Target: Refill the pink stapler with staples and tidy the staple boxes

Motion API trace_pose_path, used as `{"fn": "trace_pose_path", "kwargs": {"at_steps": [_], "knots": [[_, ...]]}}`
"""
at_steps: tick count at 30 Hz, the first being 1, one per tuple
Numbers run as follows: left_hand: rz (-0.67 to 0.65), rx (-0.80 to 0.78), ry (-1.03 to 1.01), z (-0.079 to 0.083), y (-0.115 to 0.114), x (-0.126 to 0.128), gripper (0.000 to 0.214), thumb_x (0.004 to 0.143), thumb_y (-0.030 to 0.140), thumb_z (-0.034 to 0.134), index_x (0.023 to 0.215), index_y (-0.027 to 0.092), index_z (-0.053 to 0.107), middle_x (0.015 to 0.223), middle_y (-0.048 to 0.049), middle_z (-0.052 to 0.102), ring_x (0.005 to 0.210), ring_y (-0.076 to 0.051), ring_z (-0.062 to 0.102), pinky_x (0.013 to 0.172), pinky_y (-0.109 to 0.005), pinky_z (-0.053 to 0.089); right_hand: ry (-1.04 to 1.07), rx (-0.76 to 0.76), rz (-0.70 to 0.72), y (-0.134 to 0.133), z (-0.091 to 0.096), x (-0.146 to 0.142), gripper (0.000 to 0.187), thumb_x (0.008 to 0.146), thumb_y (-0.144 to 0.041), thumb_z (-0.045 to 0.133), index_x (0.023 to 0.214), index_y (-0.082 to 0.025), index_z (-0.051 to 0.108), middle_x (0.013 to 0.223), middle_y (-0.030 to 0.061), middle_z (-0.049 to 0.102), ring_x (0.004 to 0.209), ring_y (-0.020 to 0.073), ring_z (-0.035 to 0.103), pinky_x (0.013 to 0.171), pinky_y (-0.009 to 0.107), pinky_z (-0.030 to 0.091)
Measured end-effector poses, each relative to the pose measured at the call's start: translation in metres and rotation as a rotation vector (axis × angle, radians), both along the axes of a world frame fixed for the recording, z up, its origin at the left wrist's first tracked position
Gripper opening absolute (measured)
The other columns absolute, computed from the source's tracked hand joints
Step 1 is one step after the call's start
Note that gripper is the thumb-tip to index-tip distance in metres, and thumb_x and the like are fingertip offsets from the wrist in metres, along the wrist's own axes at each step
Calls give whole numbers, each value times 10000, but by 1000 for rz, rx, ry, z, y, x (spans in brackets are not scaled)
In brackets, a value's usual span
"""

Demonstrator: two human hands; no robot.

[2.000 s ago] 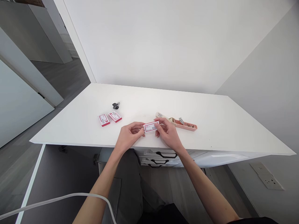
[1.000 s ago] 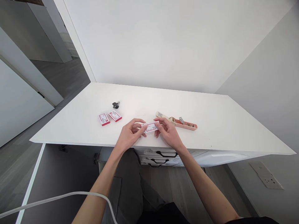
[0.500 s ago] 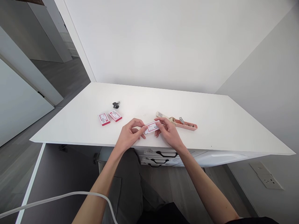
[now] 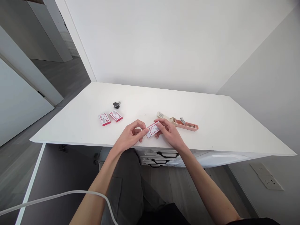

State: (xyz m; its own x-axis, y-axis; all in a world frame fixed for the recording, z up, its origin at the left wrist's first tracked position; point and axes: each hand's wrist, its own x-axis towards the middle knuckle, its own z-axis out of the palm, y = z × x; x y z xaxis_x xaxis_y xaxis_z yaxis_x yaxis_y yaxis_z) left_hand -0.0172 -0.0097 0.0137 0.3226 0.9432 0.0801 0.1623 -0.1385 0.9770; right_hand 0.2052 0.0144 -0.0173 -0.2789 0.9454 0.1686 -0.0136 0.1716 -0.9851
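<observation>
Just over the near part of the worktop (image 4: 234, 125), I am watching one small red-and-white box (image 4: 154, 129), which both hands are holding with its labelled face up. Its long axis is running slantwise: one short end is pointing to the left and towards the person, the other to the right and away. The right hand (image 4: 169, 132) is pinching this farther end between thumb and fingers; the left hand (image 4: 131, 134) is pinching the nearer end at its corner, other fingers curling. Beyond the right hand, a cream-and-pink tool (image 4: 187, 127) is lying open.
</observation>
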Motion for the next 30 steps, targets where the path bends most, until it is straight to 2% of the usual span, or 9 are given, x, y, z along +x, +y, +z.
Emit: {"fn": "trace_pose_path", "kwargs": {"at_steps": [8,11,14,18,25,30], "knots": [[-47,4,17,1,2,-6,396,920,608,712,948,228,604,704,37,528,620,-124,474,606,-282,358,55,-71,47,2,-3,3,445,981,-631,672,1186,-236,678,888,15,742,693,175,687,738,363,623],[-52,12,21,1,0,-4,393,856,538,804,959,238,572,729,48,523,642,-121,478,607,-271,349,49,-75,42,2,-2,3,449,976,-633,675,1181,-233,678,881,14,740,689,174,686,740,364,621],[-67,-1,40,1,-4,-2,480,759,452,893,980,257,514,694,83,486,618,-113,471,591,-256,351,43,-76,37,2,-1,2,449,976,-633,673,1180,-233,677,873,13,738,688,176,689,741,367,621],[-52,15,61,2,-7,2,438,771,398,840,979,266,477,632,109,436,565,-109,460,549,-248,330,27,-69,36,2,0,2,458,970,-650,669,1173,-238,674,872,13,741,689,179,694,736,369,627],[-26,41,43,-3,-6,2,366,780,276,742,978,260,434,742,68,561,575,-94,449,564,-250,352,22,-59,50,2,1,2,488,955,-680,673,1151,-233,659,861,16,742,678,177,692,725,370,630],[59,106,27,-7,-8,6,327,804,237,679,1009,264,425,890,47,627,592,-81,488,563,-235,369,20,-42,64,1,1,2,471,966,-664,674,1141,-227,646,793,0,714,667,173,684,708,360,619]]}}
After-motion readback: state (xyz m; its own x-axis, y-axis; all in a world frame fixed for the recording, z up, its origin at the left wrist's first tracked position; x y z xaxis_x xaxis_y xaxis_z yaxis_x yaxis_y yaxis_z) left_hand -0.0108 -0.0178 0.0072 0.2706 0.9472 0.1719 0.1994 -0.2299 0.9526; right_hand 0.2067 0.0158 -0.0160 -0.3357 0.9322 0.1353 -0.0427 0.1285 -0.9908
